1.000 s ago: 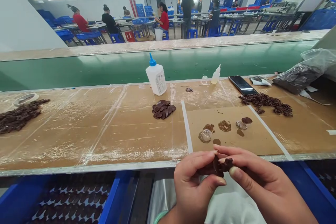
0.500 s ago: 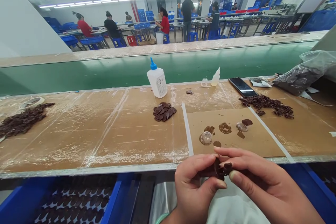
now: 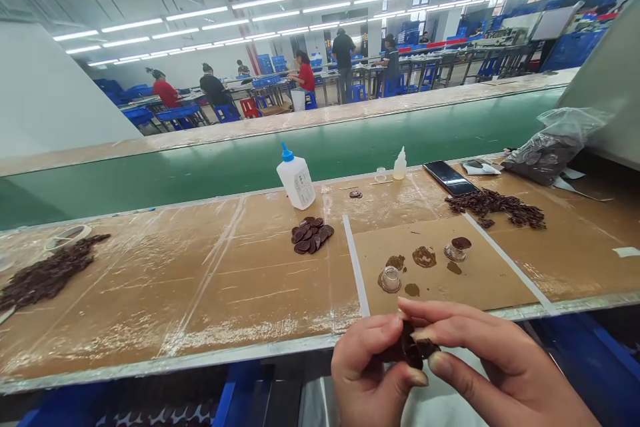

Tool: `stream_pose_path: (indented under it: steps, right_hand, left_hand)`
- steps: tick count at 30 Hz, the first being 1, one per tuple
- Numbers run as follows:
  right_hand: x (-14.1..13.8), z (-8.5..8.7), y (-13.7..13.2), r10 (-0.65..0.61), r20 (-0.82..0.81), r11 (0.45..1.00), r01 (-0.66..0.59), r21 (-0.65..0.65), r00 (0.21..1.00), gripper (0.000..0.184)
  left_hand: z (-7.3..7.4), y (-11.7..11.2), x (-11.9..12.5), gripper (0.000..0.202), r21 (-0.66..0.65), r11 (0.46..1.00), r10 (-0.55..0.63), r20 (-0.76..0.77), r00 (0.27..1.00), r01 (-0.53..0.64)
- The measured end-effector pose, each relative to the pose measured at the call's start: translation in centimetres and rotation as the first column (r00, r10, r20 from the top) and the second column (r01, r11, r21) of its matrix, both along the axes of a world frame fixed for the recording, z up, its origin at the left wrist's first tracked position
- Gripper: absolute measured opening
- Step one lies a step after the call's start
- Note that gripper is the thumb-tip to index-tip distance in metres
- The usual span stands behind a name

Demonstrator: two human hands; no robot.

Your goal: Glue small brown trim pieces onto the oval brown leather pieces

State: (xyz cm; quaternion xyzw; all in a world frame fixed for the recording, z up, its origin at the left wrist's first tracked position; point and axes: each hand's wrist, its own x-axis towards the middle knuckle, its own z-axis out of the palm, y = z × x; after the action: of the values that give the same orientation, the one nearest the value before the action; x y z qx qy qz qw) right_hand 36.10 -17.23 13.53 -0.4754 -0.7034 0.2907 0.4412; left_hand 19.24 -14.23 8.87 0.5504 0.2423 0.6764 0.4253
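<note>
My left hand (image 3: 373,370) is closed, pinching a dark brown disc (image 3: 411,347) edge-on between thumb and fingers. My right hand (image 3: 480,353) is closed too, with thumb and forefinger on a small dark brown piece (image 3: 426,347) pressed against the disc's face. The fingers partly cover both pieces. Just beyond the hands, a brown cardboard sheet (image 3: 480,280) bears a small clear cup (image 3: 391,279) and a second clear cup (image 3: 456,253) with a brown disc (image 3: 461,243) at its top. Brown stains mark the sheet around them.
A pile of brown discs (image 3: 313,235) lies left of the sheet, below a white bottle (image 3: 297,183) with a blue tip. Heaps of small brown pieces lie left (image 3: 50,273) and right (image 3: 500,207). A phone (image 3: 450,178) and a small dropper bottle (image 3: 400,165) stand behind.
The view has tilted, so the table sits lower in the picture. Both hands stay together, the small piece still against the disc, with slight finger shifts.
</note>
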Motion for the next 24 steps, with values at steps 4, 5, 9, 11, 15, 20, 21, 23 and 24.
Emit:
stream_pose_path:
  steps: [4, 5, 9, 11, 15, 20, 21, 23, 24]
  right_hand:
    - [0.14, 0.01, 0.05, 0.014, -0.005, 1.000, -0.014, -0.017, 1.000, 0.015]
    - [0.16, 0.13, 0.09, 0.014, -0.009, 1.000, -0.015, -0.025, 1.000, 0.015]
    - [0.23, 0.61, 0.06, 0.012, -0.047, 0.999, -0.013, -0.032, 0.999, 0.014]
    - [0.33, 0.65, -0.09, -0.004, -0.064, 1.000, 0.003, -0.019, 0.998, 0.013]
    - [0.60, 0.46, -0.35, -0.013, -0.062, 1.000, 0.013, 0.004, 0.998, 0.014]
    - [0.37, 0.37, -0.46, -0.041, -0.123, 0.999, 0.039, -0.021, 0.991, 0.013]
    - [0.28, 0.36, -0.50, -0.056, -0.142, 0.998, 0.052, -0.035, 0.988, 0.013]
    - [0.15, 0.30, -0.57, -0.079, -0.164, 0.996, 0.069, -0.061, 0.983, 0.013]
    - [0.12, 0.26, -0.59, -0.084, -0.170, 0.995, 0.074, -0.068, 0.982, 0.013]
  left_hand:
    - [0.35, 0.14, 0.18, 0.038, 0.046, 0.999, 0.005, -0.010, 1.000, -0.005]
    - [0.41, 0.22, 0.19, 0.038, 0.058, 0.998, 0.001, -0.014, 1.000, 0.000]
    - [0.57, 0.57, 0.14, 0.039, 0.110, 0.994, -0.020, -0.036, 0.999, 0.024]
    - [0.58, 0.67, 0.12, 0.038, 0.130, 0.991, -0.017, -0.042, 0.999, 0.022]
    - [0.55, 0.51, 0.02, 0.036, 0.137, 0.990, -0.011, -0.060, 0.998, 0.019]
    - [0.69, 0.23, -0.14, 0.036, 0.109, 0.994, 0.008, -0.097, 0.995, 0.003]
    - [0.75, 0.26, -0.12, 0.036, 0.115, 0.993, 0.013, -0.103, 0.995, -0.001]
    - [0.87, 0.37, 0.01, 0.034, 0.143, 0.990, 0.036, -0.106, 0.994, -0.020]
    - [0.91, 0.44, 0.10, 0.034, 0.158, 0.987, 0.054, -0.102, 0.993, -0.038]
